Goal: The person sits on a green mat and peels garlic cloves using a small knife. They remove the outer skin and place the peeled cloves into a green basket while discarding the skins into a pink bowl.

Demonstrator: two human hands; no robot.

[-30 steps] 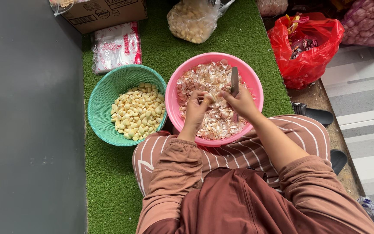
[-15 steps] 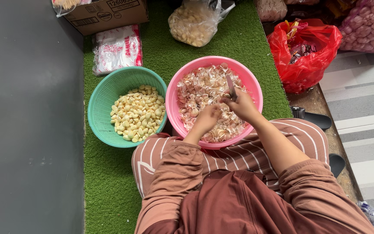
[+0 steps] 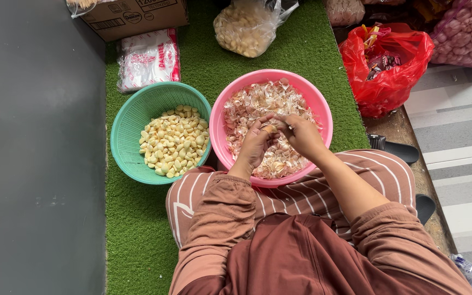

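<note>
Many peeled garlic cloves [image 3: 174,141] already fill the green basket [image 3: 128,121], while over the skin-heaped pink bowl [image 3: 323,106] her left hand [image 3: 256,145] pinches one clove [image 3: 269,129] and her right hand [image 3: 302,135] closes on it.

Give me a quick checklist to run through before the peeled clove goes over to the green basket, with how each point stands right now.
1. Clove gripped: left hand pinches a garlic clove over the pink bowl. Ok.
2. Skin fully off: fingers hide most of the clove. Cannot tell.
3. Knife under control: none visible in the right hand. Cannot tell.
4. Green basket within reach: it sits right beside the pink bowl. Ok.
5. Room in the basket: peeled cloves cover only the bottom. Ok.
</note>
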